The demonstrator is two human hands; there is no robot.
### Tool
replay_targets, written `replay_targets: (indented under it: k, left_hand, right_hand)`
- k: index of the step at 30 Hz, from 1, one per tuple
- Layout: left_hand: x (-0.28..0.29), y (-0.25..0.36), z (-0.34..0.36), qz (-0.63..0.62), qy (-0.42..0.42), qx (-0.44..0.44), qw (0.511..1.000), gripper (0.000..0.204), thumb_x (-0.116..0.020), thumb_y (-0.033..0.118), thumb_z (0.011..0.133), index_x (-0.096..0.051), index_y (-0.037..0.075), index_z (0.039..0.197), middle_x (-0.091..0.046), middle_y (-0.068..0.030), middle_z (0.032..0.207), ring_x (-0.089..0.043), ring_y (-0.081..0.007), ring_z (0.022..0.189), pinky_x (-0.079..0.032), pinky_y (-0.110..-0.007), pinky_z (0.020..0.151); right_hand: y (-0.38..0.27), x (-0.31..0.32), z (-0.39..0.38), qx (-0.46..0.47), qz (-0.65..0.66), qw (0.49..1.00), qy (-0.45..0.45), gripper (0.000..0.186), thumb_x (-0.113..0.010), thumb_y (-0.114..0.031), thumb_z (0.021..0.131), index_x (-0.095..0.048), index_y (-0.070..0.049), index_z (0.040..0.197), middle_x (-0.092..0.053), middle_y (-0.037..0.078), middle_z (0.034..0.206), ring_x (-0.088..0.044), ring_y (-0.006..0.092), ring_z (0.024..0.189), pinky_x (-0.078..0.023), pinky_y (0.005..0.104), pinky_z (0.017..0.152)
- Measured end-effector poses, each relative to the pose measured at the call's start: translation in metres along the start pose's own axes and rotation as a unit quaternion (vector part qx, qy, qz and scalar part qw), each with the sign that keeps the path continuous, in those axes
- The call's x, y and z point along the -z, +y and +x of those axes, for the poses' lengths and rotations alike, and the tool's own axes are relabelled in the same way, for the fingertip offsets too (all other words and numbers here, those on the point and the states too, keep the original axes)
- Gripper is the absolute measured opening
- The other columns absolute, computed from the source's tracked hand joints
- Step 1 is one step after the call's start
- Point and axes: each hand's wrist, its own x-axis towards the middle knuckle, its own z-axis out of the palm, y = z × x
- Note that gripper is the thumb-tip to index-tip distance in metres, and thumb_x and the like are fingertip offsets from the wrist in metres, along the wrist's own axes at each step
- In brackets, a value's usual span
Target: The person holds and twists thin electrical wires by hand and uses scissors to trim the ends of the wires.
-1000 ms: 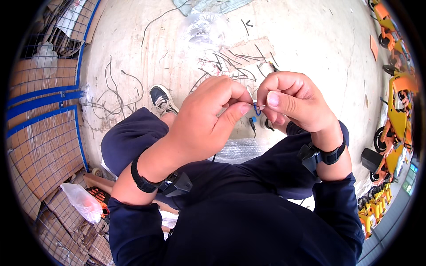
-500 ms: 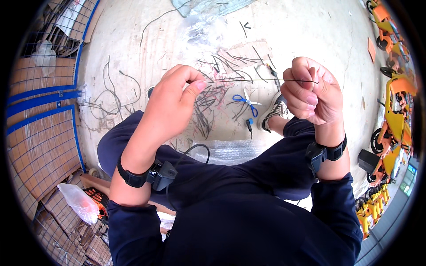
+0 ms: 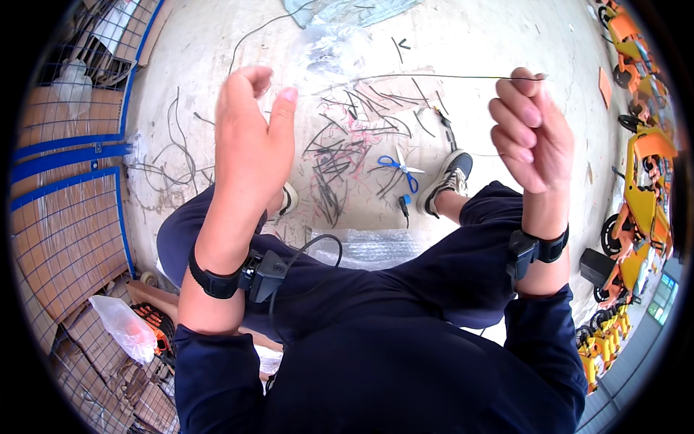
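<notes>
A thin dark wire [image 3: 448, 76] stretches leftward from my right hand [image 3: 533, 134], held between thumb and forefinger with the other fingers curled. Its far part fades against the floor. My left hand [image 3: 249, 148] is raised at the left, thumb and fingers apart, nothing visible in it. On the floor between my feet lies a pile of cut black wire pieces [image 3: 334, 166] mixed with thin red strands. Blue-handled scissors [image 3: 402, 166] rest partly open beside the pile. A short black plug with a blue end [image 3: 405, 205] lies nearer to me.
Bubble wrap [image 3: 369, 249] lies between my legs; clear plastic [image 3: 332, 50] and blue cloth [image 3: 354, 11] lie farther off. Long loose cables [image 3: 177, 148] spread at left, beside a blue wire-mesh cage [image 3: 69, 148] of cardboard. Yellow-orange wheeled machines [image 3: 640, 195] line the right.
My left hand has let go of the wire, moved left and opened. My right hand has moved slightly right and farther from me, still pinching the wire.
</notes>
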Motion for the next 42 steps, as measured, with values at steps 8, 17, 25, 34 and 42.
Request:
replay_targets:
  k: [8, 17, 25, 34, 42]
  left_hand:
    - [0.001, 0.047, -0.02, -0.233, -0.256, -0.114, 0.931, 0.019, -0.062, 0.019, 0.088, -0.056, 0.003, 0.082, -0.055, -0.0072, 0.072, -0.054, -0.0178, 0.065, -0.044, -0.027, 0.059]
    - [-0.009, 0.047, -0.027, -0.232, -0.214, -0.172, 0.933, 0.016, -0.057, 0.009, 0.088, -0.052, 0.0, 0.075, -0.046, -0.0102, 0.064, -0.043, -0.0245, 0.052, -0.035, -0.033, 0.047]
    - [0.0, 0.048, -0.025, -0.321, -0.267, -0.113, 0.902, 0.019, -0.05, 0.006, 0.089, -0.051, 0.0, 0.071, -0.047, -0.0089, 0.06, -0.044, -0.0194, 0.051, -0.036, -0.03, 0.049]
    - [0.005, 0.054, -0.034, -0.559, -0.326, 0.102, 0.756, 0.029, -0.041, 0.013, 0.097, -0.053, 0.001, 0.074, -0.056, -0.0036, 0.069, -0.049, -0.0083, 0.063, -0.042, -0.024, 0.06]
    - [0.009, 0.056, -0.036, -0.601, -0.327, 0.14, 0.715, 0.03, -0.039, 0.016, 0.098, -0.053, 0.001, 0.077, -0.057, -0.0048, 0.071, -0.049, -0.0088, 0.066, -0.042, -0.024, 0.063]
  right_hand:
    - [0.057, -0.023, -0.004, -0.105, -0.23, 0.966, 0.054, 0.02, -0.05, -0.02, 0.098, -0.057, -0.001, 0.1, -0.062, 0.003, 0.081, -0.057, 0.0083, 0.067, -0.048, 0.0213, 0.06]
    - [0.066, -0.035, -0.012, -0.037, -0.447, 0.893, 0.032, 0.012, -0.053, -0.012, 0.096, -0.056, -0.001, 0.099, -0.057, 0.001, 0.079, -0.053, 0.0075, 0.068, -0.045, 0.0226, 0.062]
    - [0.053, -0.047, -0.012, -0.052, -0.531, 0.845, -0.024, 0.008, -0.05, -0.007, 0.095, -0.055, -0.001, 0.096, -0.056, 0.002, 0.074, -0.049, 0.0085, 0.065, -0.041, 0.0236, 0.059]
    - [0.063, -0.038, -0.01, -0.125, -0.134, 0.981, -0.063, 0.016, -0.043, -0.015, 0.099, -0.051, -0.002, 0.1, -0.058, 0.004, 0.078, -0.038, 0.0047, 0.051, -0.032, 0.0195, 0.047]
    - [0.069, -0.036, -0.011, -0.159, -0.018, 0.986, -0.045, 0.02, -0.043, -0.023, 0.101, -0.05, -0.004, 0.098, -0.039, -0.004, 0.061, -0.025, 0.0045, 0.047, -0.021, 0.0212, 0.041]
